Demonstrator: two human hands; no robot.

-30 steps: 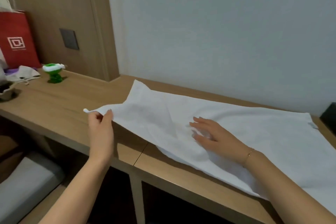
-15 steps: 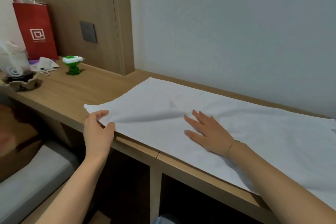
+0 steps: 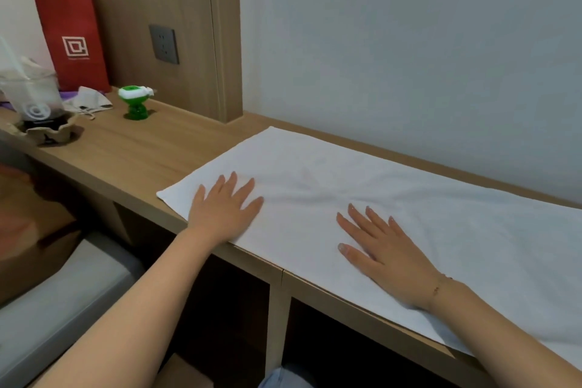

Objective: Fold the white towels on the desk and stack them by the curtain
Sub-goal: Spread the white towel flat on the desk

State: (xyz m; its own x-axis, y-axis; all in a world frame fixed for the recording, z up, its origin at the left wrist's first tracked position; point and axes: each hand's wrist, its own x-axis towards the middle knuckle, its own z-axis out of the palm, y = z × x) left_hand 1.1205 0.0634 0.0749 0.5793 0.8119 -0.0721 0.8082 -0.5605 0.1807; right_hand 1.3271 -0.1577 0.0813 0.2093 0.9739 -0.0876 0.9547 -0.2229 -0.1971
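Lying flat on desk (image 3: 132,154), towel (image 3: 393,198) under both hands: left hand (image 3: 223,208), right hand (image 3: 387,255).

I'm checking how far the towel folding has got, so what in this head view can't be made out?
- White towel: its right end runs off the head view's right edge, so its full length is unknown.
- Towel under the left hand and right hand: both flat palms cover it.
- Stack by the curtain: neither shows in this view.
- Space under the desk: dark shadow hides it.
- Red bag logo text: too small.
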